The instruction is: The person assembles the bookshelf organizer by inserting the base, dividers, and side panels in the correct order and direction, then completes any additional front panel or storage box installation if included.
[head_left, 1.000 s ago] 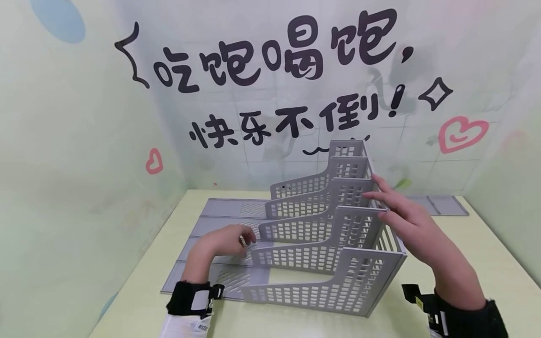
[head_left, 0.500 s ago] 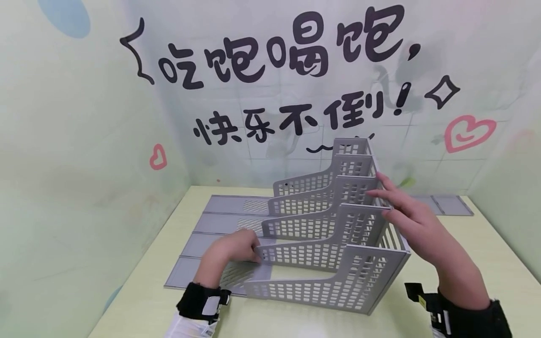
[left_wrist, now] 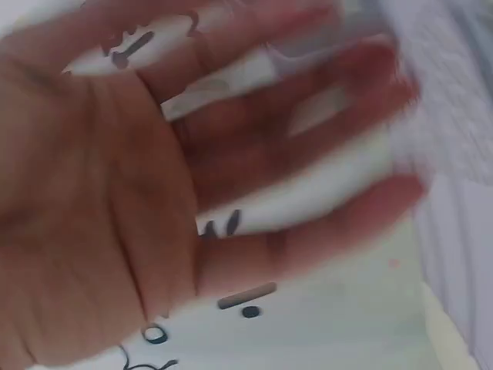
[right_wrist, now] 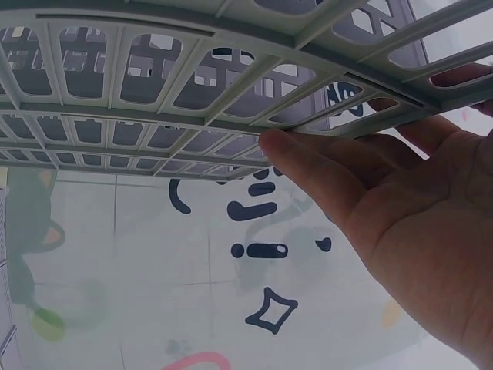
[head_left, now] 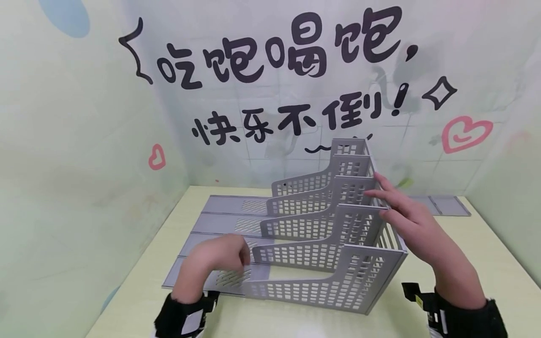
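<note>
A grey plastic file rack with several perforated, stepped dividers stands on the table, its tall side to the right. Flat grey panels with slanted slots extend left from its low front ends. Above these panels, my left hand is close to the near dividers and holds nothing; its fingers look spread and loosely extended in the left wrist view. My right hand grips the rack's tall edge, fingers over the top. In the right wrist view the thumb touches the slatted back, and the rack's bars partly cover the other fingers.
Another flat grey panel lies at the back right of the pale table. A printed backdrop with black lettering rises behind the table. Pale side walls stand at left and right.
My left hand reached right to the front end of a near divider, then drew back left, away from it. The right hand stays at the rack's tall edge. The head view shifted slightly.
</note>
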`<state>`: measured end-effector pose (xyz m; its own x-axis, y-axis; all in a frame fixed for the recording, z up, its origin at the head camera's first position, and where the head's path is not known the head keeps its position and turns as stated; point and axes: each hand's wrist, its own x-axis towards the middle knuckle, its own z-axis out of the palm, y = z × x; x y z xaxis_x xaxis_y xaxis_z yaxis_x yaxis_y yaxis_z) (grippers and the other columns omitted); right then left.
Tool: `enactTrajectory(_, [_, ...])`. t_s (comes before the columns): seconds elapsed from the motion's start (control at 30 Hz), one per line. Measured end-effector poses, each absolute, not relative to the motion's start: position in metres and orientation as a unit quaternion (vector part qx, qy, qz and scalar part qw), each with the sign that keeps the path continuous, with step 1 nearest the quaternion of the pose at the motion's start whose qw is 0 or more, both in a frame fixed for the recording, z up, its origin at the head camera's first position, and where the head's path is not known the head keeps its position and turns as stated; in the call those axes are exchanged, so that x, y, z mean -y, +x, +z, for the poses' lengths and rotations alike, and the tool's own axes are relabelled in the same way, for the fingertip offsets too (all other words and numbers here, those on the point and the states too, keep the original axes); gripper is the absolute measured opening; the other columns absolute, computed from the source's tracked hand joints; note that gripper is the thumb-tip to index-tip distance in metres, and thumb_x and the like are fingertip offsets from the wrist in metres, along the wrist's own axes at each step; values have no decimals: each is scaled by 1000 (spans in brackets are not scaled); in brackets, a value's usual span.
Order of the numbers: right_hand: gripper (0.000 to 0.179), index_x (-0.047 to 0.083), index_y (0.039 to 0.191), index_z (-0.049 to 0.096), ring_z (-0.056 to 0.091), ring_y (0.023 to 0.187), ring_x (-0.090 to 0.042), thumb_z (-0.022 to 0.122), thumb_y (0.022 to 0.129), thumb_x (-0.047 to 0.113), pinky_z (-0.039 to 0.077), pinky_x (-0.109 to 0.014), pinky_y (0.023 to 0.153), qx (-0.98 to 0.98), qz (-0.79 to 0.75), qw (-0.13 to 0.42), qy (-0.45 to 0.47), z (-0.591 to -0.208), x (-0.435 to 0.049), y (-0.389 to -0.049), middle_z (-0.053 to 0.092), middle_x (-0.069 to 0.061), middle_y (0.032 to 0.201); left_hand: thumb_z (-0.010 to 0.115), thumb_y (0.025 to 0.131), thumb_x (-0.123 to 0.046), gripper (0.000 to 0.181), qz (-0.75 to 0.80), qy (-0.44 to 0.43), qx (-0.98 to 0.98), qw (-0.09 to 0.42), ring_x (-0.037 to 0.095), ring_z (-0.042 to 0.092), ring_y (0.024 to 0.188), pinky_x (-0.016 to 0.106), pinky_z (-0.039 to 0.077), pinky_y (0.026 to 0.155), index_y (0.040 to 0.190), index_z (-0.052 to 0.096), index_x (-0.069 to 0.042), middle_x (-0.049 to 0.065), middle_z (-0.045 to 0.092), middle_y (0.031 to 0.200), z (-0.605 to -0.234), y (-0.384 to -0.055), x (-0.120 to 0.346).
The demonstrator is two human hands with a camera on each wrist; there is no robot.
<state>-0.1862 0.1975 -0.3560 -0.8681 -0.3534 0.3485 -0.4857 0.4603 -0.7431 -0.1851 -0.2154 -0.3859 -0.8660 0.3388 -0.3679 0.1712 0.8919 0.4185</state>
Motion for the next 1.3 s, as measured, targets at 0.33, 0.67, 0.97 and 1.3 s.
enactTrajectory(0.33, [40,7,146,61,19,166,-33,47,109,10,25,4,104,856,452,71,241,-354,-196,-187,21,-3,180,84,85,2,9,291,203,-885,303,9,68,63,36,66,65,83,84,-6,2,79,77,-376,-175,198])
enactTrajectory(0.67, [40,7,146,61,21,165,-14,46,109,7,26,4,105,848,458,75,258,-357,-200,-188,21,-4,180,79,91,-3,11,264,252,-896,254,8,67,64,22,55,62,85,83,-11,-3,76,73,-371,-172,190])
enactTrajectory(0.97, [41,7,147,60,19,166,-23,46,109,8,27,4,104,848,460,71,254,-356,-199,-188,20,-2,180,85,81,-3,13,182,244,-918,254,1,51,62,20,46,60,77,81,-15,-14,66,67,-375,-160,174])
enactTrajectory(1.3, [41,6,147,61,20,166,-27,46,108,6,28,3,103,844,467,69,257,-360,-203,-191,21,-3,180,75,81,5,35,164,284,-920,214,5,27,58,21,24,55,57,60,-16,-14,32,56,-374,-163,171])
